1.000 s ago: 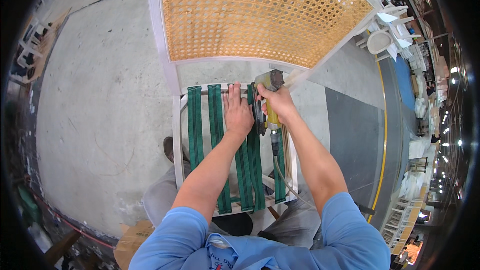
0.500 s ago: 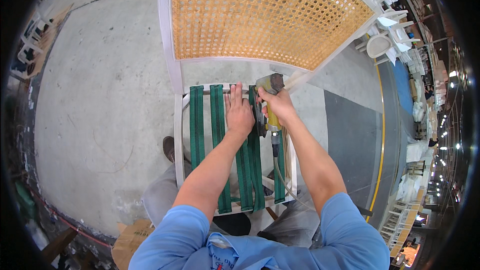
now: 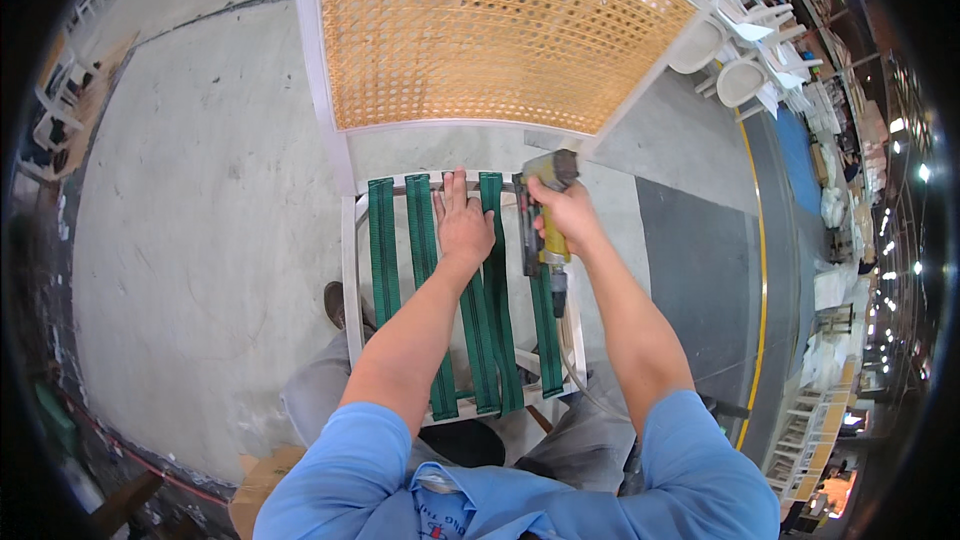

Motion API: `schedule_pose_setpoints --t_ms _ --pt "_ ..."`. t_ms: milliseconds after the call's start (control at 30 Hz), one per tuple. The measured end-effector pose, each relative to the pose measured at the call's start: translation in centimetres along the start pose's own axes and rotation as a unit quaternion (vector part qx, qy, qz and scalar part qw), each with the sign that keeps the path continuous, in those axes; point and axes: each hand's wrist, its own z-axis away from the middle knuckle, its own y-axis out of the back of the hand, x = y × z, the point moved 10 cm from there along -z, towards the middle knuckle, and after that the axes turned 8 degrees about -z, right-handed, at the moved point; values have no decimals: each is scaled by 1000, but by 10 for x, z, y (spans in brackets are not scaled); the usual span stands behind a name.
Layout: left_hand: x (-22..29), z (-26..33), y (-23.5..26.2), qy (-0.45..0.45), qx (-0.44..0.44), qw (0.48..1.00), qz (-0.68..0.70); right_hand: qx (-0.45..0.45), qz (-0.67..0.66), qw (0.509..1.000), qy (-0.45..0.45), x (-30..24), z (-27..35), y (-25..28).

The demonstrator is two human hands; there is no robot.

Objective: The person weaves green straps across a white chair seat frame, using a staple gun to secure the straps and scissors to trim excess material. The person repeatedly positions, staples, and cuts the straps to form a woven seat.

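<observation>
At centre frame, the left hand (image 3: 463,223) lies flat, fingers together, on the green webbing straps (image 3: 487,310) across the white seat frame (image 3: 349,270), just beside the yellow staple gun (image 3: 541,225) clenched in the right hand (image 3: 565,215); a misfire or slip risks striking those fingers.

Seat frame (image 3: 349,270): in front of the person, above their knees, on the concrete floor (image 3: 190,200).
Straps (image 3: 383,250): across the frame, side by side, running front to back.
Cane back panel (image 3: 480,30): behind the frame's far rail.
Left hand (image 3: 463,223): flat on the middle straps, near the far rail.
Right hand (image 3: 567,212): just right of the left hand, around the staple gun (image 3: 543,210).
Stacked chairs (image 3: 735,30): far right, behind the panel.
Shoe (image 3: 335,303): left of the frame.
</observation>
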Motion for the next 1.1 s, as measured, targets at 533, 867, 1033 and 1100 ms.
schedule_pose_setpoints --t_ms 533,867,1033,1100 --pt "72 189 -78 303 -251 638 662 424 -136 892 -75 158 479 401" --pt "67 373 -114 409 -352 595 596 345 -318 858 -209 359 512 423" --pt "67 358 -109 367 -318 642 594 382 -294 854 -197 380 520 443" --pt "65 360 -108 376 -311 653 579 384 -251 867 -194 376 522 453"
